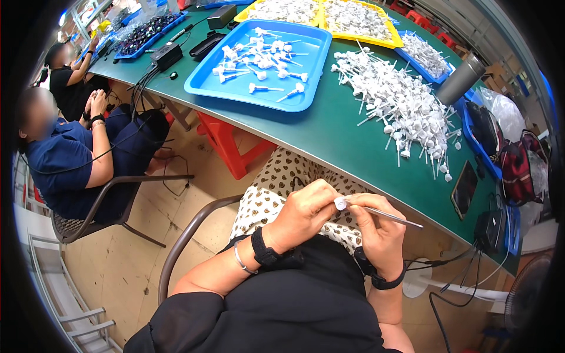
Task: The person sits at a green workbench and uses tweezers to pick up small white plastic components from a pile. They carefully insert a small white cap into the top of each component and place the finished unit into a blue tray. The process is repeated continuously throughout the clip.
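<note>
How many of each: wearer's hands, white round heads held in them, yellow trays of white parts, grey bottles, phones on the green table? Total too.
Hands: 2 (left hand, right hand)
Held white round head: 1
Yellow trays: 2 (left tray, right tray)
Grey bottle: 1
Phone: 1
Total: 7

Between the fingers (364, 220), a smooth white plastic-looking cap (340, 203) and a slim, shiny metal-looking rod (400, 219) are held. Beyond the fingers, glossy blue plastic is seen in the tray (316, 50), smooth white plastic in the heaped pieces (394, 94), and a smooth, faintly sheened finish on the green tabletop (332, 132). Beneath the fingers, soft printed cloth is shown by the trousers (259, 197), nearer the body matt black cloth by the top (300, 306).
</note>
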The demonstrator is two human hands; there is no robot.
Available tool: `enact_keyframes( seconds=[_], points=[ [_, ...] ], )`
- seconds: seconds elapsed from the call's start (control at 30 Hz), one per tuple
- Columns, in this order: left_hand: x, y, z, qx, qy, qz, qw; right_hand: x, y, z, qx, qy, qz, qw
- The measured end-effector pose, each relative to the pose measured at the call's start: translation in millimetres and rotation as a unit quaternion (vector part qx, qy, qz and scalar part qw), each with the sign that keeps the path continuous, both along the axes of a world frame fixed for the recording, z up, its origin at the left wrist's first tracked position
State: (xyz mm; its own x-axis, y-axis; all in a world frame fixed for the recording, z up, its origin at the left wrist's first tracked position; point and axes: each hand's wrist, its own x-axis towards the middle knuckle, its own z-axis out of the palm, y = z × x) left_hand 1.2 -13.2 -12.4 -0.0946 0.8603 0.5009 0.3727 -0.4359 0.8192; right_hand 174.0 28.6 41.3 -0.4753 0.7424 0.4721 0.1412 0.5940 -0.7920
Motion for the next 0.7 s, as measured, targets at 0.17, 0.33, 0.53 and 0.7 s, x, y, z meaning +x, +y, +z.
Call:
enact_keyframes(
  seconds=[0.17, 0.33, 0.53, 0.7],
  points=[
    [-6.4, 4.6, 6.8, 0.000, -0.012, 0.000, 1.000, 0.1, -3.3, -6.3, -0.092, 0.140, -0.034, 0.985],
    [-7.5, 4.7, 8.6, -0.015, -0.038, 0.000, 0.999, 5.7, 1.4, 0.1, -0.105, 0.189, -0.064, 0.974],
    [-44.1, 34.2, 56.9, 0.090, -0.021, 0.052, 0.994, 20.4, 10.5, 6.5, -0.087, 0.219, -0.114, 0.965],
    [-138.0, 99.5, 94.9, 0.095, 0.228, 0.291, 0.924, 28.0, 13.2, 12.2, -0.098, 0.249, -0.115, 0.957]
  ],
)
